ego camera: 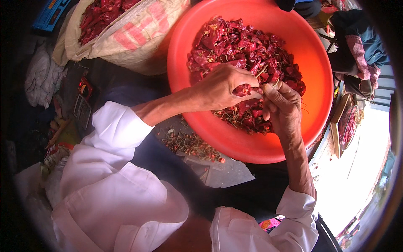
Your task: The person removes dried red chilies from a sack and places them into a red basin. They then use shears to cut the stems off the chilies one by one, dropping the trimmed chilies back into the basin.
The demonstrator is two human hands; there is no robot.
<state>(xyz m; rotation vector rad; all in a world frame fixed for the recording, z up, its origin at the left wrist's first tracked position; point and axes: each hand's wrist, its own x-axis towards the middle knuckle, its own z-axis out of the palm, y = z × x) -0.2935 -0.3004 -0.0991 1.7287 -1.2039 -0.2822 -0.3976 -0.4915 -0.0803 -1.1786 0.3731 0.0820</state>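
A wide red plastic basin [311, 94] stands before me with a heap of dried red chili peppers [242, 47] in it. Over the heap, my left hand [229, 86] is closed around a dried red pepper [244, 90]. My right hand [283, 100] meets it at the fingertips, thumb and forefinger pinched at the pepper's end by a thin pale stem. Which part the right fingers grip is partly hidden. Bits of stems and caps lie in the basin's near part, below my hands.
A woven sack [141, 41] of red peppers leans at the upper left. Stem scraps [192, 145] lie on the ground below the basin. A calculator [82, 111] is at the left. Another person [362, 53] sits at the upper right, near a round tray of peppers [349, 127].
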